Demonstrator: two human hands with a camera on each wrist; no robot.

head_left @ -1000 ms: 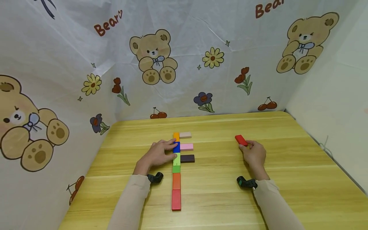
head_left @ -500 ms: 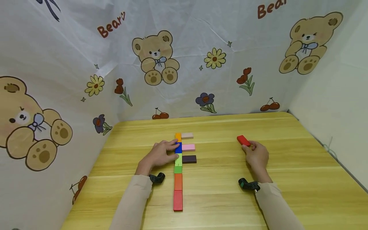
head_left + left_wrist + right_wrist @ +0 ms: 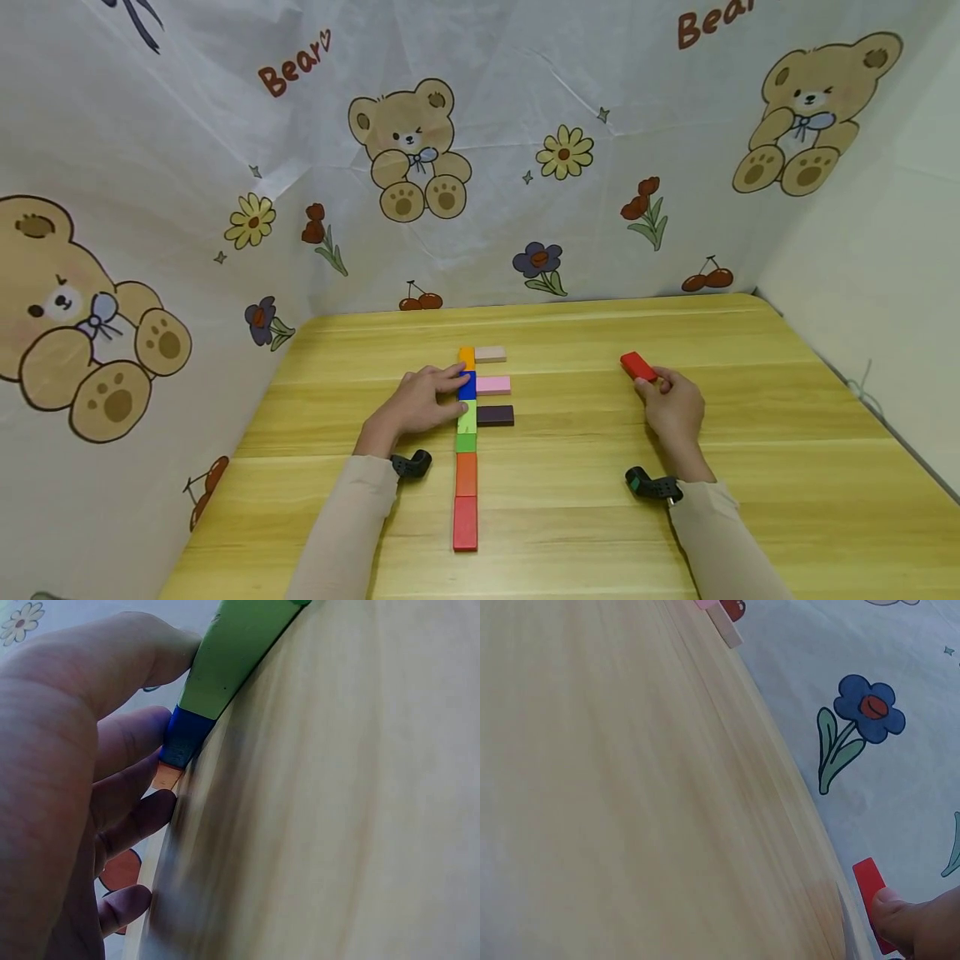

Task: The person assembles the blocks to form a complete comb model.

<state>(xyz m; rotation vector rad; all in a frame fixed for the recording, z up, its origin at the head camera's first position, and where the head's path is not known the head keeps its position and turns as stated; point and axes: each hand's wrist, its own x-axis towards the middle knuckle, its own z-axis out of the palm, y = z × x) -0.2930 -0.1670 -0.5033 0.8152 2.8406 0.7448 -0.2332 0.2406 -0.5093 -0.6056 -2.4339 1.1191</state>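
Observation:
A straight row of coloured wooden blocks runs away from the person in the head view. From near to far stand a red block (image 3: pixel 466 523), an orange block (image 3: pixel 467 474), a green block (image 3: pixel 466 442), a light green block (image 3: pixel 229 656), a blue block (image 3: pixel 186 737) and a yellow-orange block (image 3: pixel 467 355). My left hand (image 3: pixel 422 402) rests at its left side, thumb touching the light green block and a fingertip at the blue one. To the right, my right hand (image 3: pixel 675 410) pinches another red block (image 3: pixel 637 366) between thumb and fingers.
Beside the row's far half lie a beige block (image 3: pixel 491 354), a pink block (image 3: pixel 493 385) and a dark block (image 3: pixel 496 416), sticking out rightward. The wooden table (image 3: pixel 570 533) ends at a bear-printed cloth (image 3: pixel 480 100) behind and a pale wall at right.
The whole view shifts slightly sideways as the head turns a little. Both hands stay in place, the right one still pinching the red block.

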